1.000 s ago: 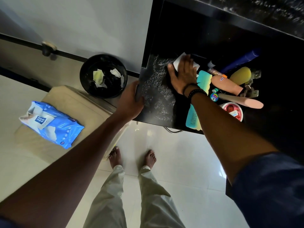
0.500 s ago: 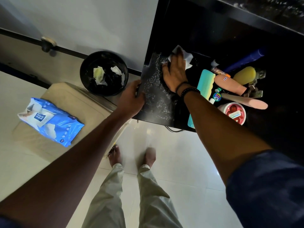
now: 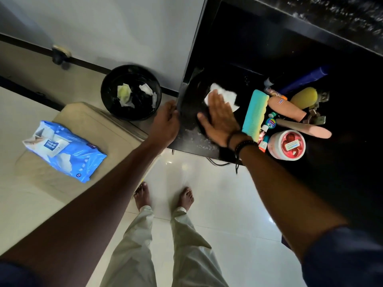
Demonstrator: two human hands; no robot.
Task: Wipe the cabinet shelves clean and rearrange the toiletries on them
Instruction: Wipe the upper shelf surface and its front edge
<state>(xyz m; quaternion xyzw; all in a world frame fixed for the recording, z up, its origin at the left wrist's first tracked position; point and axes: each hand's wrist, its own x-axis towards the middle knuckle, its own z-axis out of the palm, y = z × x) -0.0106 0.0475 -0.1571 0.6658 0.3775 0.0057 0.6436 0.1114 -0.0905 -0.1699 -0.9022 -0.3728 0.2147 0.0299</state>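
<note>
While the right grip (image 3: 219, 119) lies flat, fingers straight, on the wipe (image 3: 227, 96), the toiletries (image 3: 286, 108) crowd its right.
Head view: the comb (image 3: 253, 114) runs front-to-back just beside that palm; specks (image 3: 196, 139) on the shelf (image 3: 189, 110) lie frontward, between wipe and edge. Left grip (image 3: 165, 123) curls round the shelf's left edge.

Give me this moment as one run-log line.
step: shelf wipe-down | right hand: flat on wipe | left hand: grips shelf edge | toiletries: crowded at right | bin: used wipes inside
</note>
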